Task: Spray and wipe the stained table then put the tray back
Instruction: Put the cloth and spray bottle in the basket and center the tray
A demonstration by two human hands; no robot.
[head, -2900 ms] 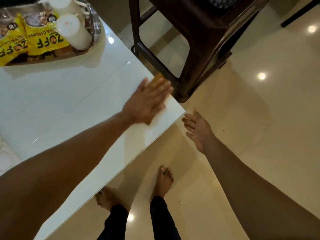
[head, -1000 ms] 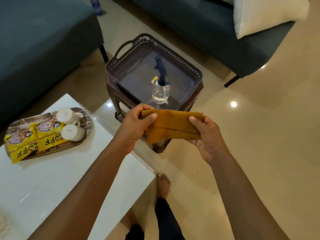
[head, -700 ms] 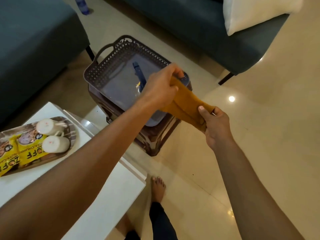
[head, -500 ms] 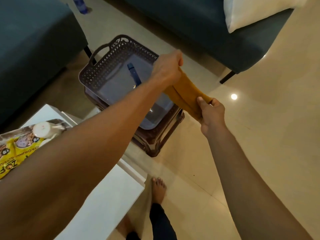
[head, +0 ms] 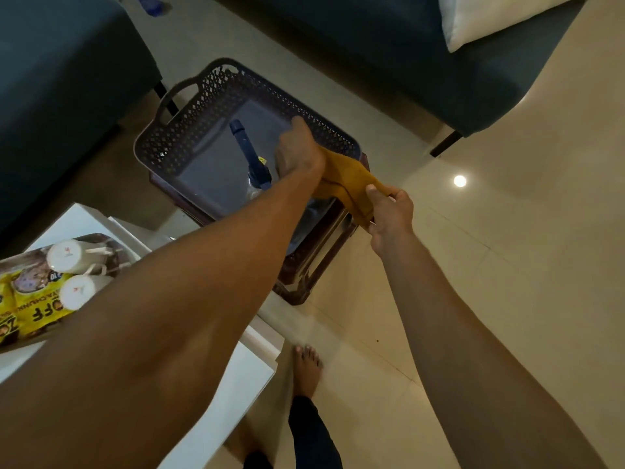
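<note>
— Hands: left hand and right hand both grip the yellow cloth over the basket.
— Wiping looks finished. Next: release it beside the spray bottle, then shift the tray on the worktop.

Yellow cloth stretched over basket edge; spray bottle upright in basket; tray on white worktop

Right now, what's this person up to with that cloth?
A person holds a mustard-yellow cloth in both hands, left hand and right hand gripping opposite ends, over a dark perforated plastic basket where a clear spray bottle with a dark blue nozzle stands. A tray of white cups and yellow packets sits on the white table.
</note>
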